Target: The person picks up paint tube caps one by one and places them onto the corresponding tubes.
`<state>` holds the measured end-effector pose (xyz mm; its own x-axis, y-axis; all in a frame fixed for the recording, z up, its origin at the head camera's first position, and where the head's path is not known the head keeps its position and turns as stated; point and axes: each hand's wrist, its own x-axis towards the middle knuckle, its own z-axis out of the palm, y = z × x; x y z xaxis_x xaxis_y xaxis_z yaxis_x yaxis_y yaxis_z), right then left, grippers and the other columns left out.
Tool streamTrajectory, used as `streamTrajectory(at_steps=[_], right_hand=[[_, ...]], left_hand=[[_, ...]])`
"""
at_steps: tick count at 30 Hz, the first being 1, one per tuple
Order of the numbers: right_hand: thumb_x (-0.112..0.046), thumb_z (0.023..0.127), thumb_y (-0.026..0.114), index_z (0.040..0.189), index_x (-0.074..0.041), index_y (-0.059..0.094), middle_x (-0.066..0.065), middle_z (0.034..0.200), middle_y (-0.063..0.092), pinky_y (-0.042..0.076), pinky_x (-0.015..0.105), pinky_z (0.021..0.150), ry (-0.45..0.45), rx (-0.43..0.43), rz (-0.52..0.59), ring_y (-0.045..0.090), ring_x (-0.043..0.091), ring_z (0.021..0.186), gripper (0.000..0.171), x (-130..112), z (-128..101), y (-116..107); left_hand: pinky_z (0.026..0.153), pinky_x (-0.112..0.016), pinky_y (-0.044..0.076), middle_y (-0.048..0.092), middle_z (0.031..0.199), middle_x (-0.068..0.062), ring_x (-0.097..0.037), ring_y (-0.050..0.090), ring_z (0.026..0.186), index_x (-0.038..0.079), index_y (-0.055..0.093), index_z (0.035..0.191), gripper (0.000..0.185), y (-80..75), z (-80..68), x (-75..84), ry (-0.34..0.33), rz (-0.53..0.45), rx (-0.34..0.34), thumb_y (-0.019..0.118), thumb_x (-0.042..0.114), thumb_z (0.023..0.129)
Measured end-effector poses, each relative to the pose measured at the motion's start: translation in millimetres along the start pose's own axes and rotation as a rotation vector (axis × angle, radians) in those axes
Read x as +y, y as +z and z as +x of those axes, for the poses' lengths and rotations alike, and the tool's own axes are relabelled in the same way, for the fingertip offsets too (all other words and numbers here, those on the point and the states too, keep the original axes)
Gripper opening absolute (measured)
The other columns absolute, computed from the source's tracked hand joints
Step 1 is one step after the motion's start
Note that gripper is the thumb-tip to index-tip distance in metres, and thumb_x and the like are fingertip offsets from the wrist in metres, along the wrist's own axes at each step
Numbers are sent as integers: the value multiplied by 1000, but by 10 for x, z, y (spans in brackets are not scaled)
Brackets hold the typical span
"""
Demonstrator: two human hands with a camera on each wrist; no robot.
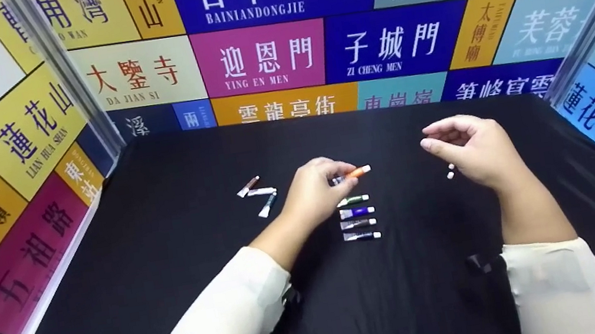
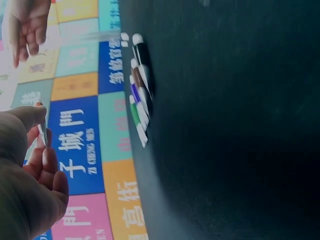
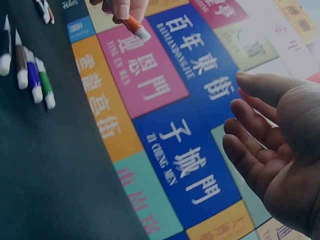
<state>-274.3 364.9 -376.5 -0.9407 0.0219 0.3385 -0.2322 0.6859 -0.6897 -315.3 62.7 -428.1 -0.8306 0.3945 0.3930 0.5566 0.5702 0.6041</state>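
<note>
Black cloth covers the bench (image 1: 172, 282), walled by colourful sign panels. Left hand (image 1: 313, 191) pinches an orange paint tube (image 1: 357, 172) at centre, its grip clamped on the tube. At 6 o'clock of it lies a row of four tubes (image 1: 358, 218). Right hand (image 1: 471, 151), at 3 o'clock, holds nothing, fingers loosely curled.

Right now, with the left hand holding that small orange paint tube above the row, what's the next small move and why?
Probably lower the small orange paint tube, which the left hand pinches, onto the black cloth just above the green tube. Four white-capped tubes already lie there in a neat parallel row, and that top slot looks free. The right hand hovers open, holding nothing.
</note>
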Motion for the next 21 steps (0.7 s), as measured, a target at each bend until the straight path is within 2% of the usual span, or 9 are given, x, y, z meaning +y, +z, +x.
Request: streamTrajectory(at_steps=[5,11,21], right_hand=[[-39,95,82,121,-15,80,-26,98,75,51,7,74,42,8,13,69,-9,85,35,213,55,-7],[-42,94,82,120,-14,80,-26,95,74,51,9,72,84,-7,6,68,-4,86,38,455,74,-7],[-45,94,82,127,-10,77,-29,96,73,55,12,73,186,-57,35,68,-7,86,48,816,74,1]], left_hand=[[93,-34,57,81,107,-2,-21,70,100,19,86,112,18,77,117,-95,-65,19,-69,80,27,97],[95,-33,57,80,107,0,-17,68,99,20,86,110,15,175,183,-202,-151,33,-148,80,28,97],[89,-33,56,81,97,1,-15,66,89,19,85,107,13,288,231,-341,-201,49,-210,78,26,98]])
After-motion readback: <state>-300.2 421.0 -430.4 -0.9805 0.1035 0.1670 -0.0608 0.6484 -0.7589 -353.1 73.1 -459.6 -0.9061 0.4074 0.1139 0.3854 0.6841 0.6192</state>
